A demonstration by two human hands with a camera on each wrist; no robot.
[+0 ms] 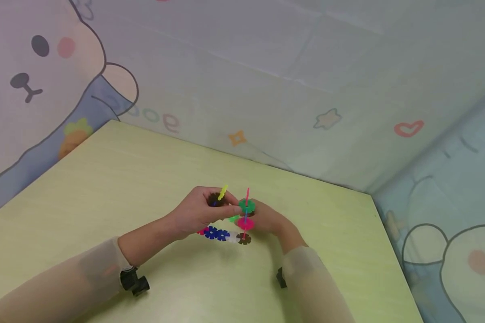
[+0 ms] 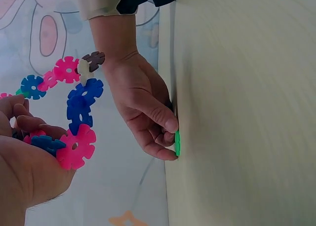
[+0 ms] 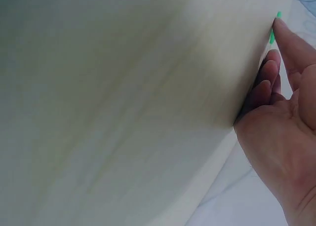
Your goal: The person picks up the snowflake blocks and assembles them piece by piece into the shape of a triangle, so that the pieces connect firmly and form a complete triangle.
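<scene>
My left hand holds a linked structure of notched plastic snowflake discs off the table. Pink, blue, white and brown discs show in its chain, and in the head view a yellow disc stands at its top left and a green disc at its right side. Behind the structure, low at the tabletop, is my right hand. Its thumb and a finger pinch a loose bright green snowflake disc, seen edge-on against the table. Part of the structure is hidden by the left fingers.
The pale wooden table stretches around both hands. A printed cloth with cartoon figures hangs along its back and right edges. Black wrist cameras are strapped to both forearms, the left camera nearer the table's front.
</scene>
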